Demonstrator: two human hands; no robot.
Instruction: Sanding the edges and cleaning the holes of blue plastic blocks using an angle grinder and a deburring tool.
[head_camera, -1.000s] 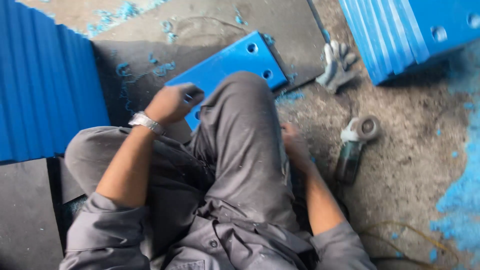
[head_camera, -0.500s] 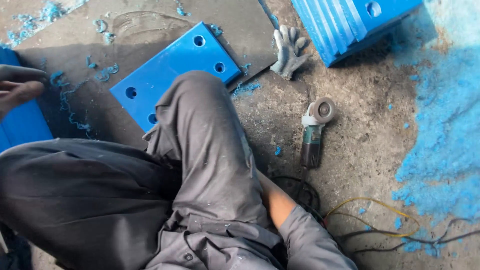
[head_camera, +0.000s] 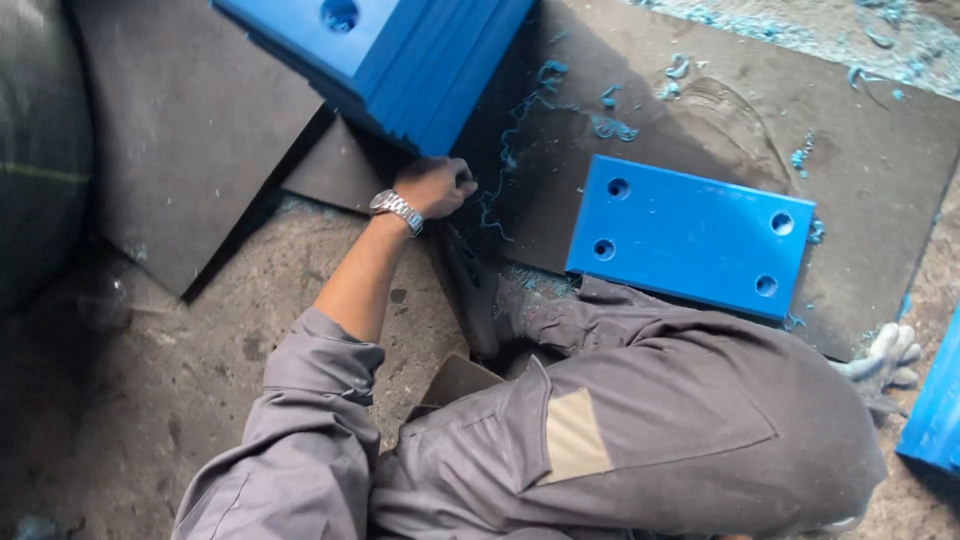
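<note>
Now the left hand (head_camera: 435, 186) is curled at the lower corner of the stack (head_camera: 400, 60) of blue plates, which leans at the top edge of the dark mat (head_camera: 200, 150); whether the fingers actually grip a plate I cannot tell, since they are tucked under. The right hand is out of view. These plates look thick, stiff and probably heavy, with smooth, likely slippery faces, so an edge or corner seems the best hold. Another drilled plate (head_camera: 690, 235) lies flat near the knee.

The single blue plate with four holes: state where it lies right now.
In the head view, the blue plate lies flat on the dark mat, right of the left hand, just beyond the grey-trousered leg.
</note>
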